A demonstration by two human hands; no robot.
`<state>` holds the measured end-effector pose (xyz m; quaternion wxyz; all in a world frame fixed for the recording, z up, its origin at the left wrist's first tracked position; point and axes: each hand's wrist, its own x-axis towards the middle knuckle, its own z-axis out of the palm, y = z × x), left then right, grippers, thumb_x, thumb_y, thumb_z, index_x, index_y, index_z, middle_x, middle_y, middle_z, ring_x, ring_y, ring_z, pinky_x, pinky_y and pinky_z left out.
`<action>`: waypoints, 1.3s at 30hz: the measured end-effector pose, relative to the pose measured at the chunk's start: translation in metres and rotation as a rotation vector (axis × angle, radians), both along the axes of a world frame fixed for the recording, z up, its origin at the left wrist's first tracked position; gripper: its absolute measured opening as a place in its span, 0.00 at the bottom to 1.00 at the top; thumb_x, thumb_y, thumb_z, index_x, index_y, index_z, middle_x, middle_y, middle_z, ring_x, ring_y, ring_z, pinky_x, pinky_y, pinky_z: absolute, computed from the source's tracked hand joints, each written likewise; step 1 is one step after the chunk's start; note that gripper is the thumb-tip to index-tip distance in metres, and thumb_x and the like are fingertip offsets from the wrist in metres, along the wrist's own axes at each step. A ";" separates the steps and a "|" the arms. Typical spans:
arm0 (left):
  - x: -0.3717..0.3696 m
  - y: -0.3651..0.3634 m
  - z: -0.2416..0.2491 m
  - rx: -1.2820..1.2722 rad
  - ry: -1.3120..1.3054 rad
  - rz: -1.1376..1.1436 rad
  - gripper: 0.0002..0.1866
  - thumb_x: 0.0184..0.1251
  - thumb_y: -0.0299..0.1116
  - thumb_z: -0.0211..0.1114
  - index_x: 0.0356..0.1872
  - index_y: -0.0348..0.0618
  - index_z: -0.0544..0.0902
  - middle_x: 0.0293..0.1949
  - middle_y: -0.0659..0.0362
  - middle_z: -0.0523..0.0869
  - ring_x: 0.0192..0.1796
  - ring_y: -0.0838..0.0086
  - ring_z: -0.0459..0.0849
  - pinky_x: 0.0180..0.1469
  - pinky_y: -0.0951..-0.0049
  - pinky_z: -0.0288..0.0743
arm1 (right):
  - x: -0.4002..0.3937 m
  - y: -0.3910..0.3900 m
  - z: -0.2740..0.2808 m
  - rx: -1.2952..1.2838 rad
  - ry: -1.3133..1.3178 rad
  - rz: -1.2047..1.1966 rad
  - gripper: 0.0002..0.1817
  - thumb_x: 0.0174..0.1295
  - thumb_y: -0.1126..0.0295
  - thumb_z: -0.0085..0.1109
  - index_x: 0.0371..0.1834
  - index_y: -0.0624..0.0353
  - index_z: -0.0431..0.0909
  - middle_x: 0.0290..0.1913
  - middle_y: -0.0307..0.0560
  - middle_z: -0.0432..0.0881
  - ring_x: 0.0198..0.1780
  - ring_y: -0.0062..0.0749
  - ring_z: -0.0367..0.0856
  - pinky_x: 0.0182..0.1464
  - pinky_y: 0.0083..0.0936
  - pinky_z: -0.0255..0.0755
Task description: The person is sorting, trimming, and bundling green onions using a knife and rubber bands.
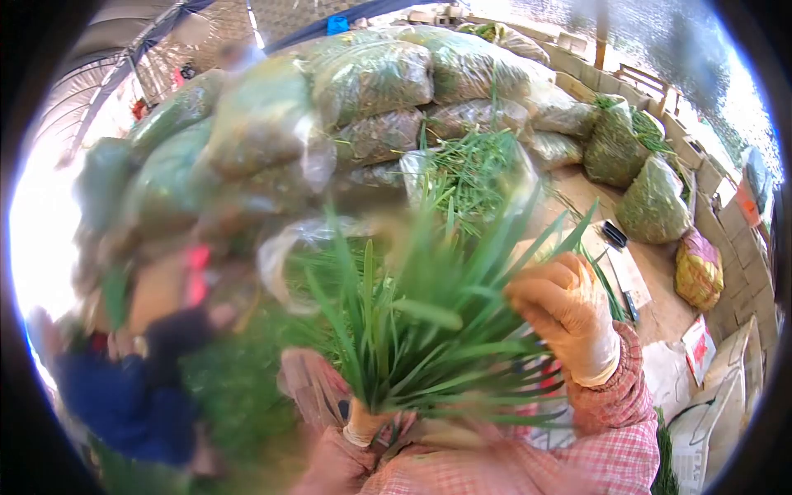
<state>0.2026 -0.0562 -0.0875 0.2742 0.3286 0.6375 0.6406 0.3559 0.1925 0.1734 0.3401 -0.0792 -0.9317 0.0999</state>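
Observation:
A bunch of long, flat green leaves [429, 322] fans out in front of my body, tips up and to the right. My left hand [363, 419], in a pale glove, is closed round its lower end; the bunch hides most of those fingers. At the right edge of the leaves is my right hand [565, 305], in an orange-tinted glove, with its fingers curled together. Whatever those fingers pinch is hidden. Behind the bunch, an open clear plastic bag [285, 260] has green leaves in it. Farther back lies a heap of loose green leaves [474, 169].
Stuffed plastic sacks [371, 78] are piled at the back. More full sacks [656, 202] line the block wall [738, 223]. A blurred co-worker in dark blue [124, 404] is at the left. A black object [614, 234] lies on cardboard at the right.

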 end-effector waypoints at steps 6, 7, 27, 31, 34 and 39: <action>-0.009 -0.007 -0.007 0.024 -0.125 -0.076 0.25 0.48 0.25 0.73 0.49 0.35 0.75 0.46 0.57 0.81 0.46 0.74 0.78 0.49 0.72 0.73 | -0.025 -0.007 0.003 -0.058 0.090 0.057 0.11 0.47 0.76 0.61 0.36 0.52 0.79 0.32 0.39 0.77 0.35 0.40 0.73 0.39 0.35 0.67; -0.009 -0.008 -0.006 0.071 -0.200 -0.085 0.24 0.48 0.25 0.73 0.49 0.35 0.75 0.45 0.57 0.82 0.46 0.74 0.78 0.49 0.72 0.73 | -0.027 -0.007 0.006 -0.055 0.070 0.065 0.12 0.47 0.76 0.62 0.36 0.52 0.78 0.31 0.40 0.77 0.35 0.40 0.73 0.39 0.34 0.67; -0.028 -0.028 0.016 0.036 -0.093 -0.174 0.19 0.51 0.22 0.67 0.47 0.33 0.78 0.40 0.56 0.84 0.41 0.74 0.81 0.45 0.74 0.75 | -0.031 -0.016 0.016 -1.100 -0.071 0.311 0.14 0.53 0.74 0.65 0.44 0.58 0.78 0.26 0.31 0.75 0.31 0.11 0.71 0.33 0.12 0.65; -0.034 -0.039 0.031 0.032 -0.109 -0.150 0.19 0.51 0.21 0.67 0.47 0.33 0.77 0.40 0.56 0.84 0.41 0.74 0.81 0.45 0.73 0.75 | -0.043 -0.023 0.014 -1.448 -0.054 0.446 0.15 0.55 0.75 0.63 0.47 0.60 0.78 0.30 0.30 0.77 0.31 0.09 0.69 0.34 0.10 0.64; -0.032 -0.042 0.035 0.026 -0.116 -0.138 0.19 0.51 0.21 0.67 0.47 0.33 0.77 0.40 0.56 0.84 0.41 0.73 0.81 0.45 0.73 0.75 | -0.049 -0.022 0.011 -1.368 -0.084 0.466 0.11 0.55 0.76 0.62 0.43 0.61 0.80 0.33 0.32 0.78 0.33 0.09 0.70 0.35 0.10 0.65; -0.029 -0.038 0.040 0.034 -0.137 -0.134 0.20 0.51 0.21 0.66 0.48 0.33 0.76 0.40 0.55 0.83 0.41 0.72 0.81 0.45 0.73 0.75 | -0.056 -0.025 0.003 -1.439 -0.059 0.438 0.07 0.57 0.76 0.60 0.39 0.64 0.80 0.32 0.35 0.79 0.36 0.14 0.73 0.40 0.13 0.69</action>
